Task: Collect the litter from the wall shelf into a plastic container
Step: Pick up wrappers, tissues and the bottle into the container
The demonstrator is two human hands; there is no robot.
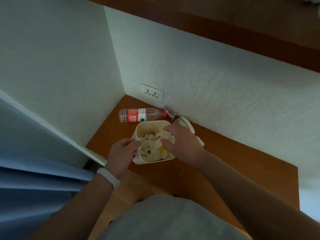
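A brown wooden wall shelf (225,163) fills the corner between two white textured walls, with a double power socket (152,92) set low in the back wall. On the shelf stands a cream plastic container (147,126), open at the top and roughly square, partly filled with crumpled pale litter (152,146), among it a scrap of yellow and a piece printed with a small dark flower. Both hands are at its rim. The right hand (181,142) reaches over the far right side with fingers spread and curled down onto the paper scraps inside. The left hand (122,153), a white band (108,177) on its wrist, sits at the near left edge with thumb and fingers pinched on the rim or a bit of paper; which one is unclear. Behind the container a clear water bottle (142,115) with a red label and cap lies on its side near the back wall. A white object (185,124) lies just beside the container, mostly hidden by the right hand.
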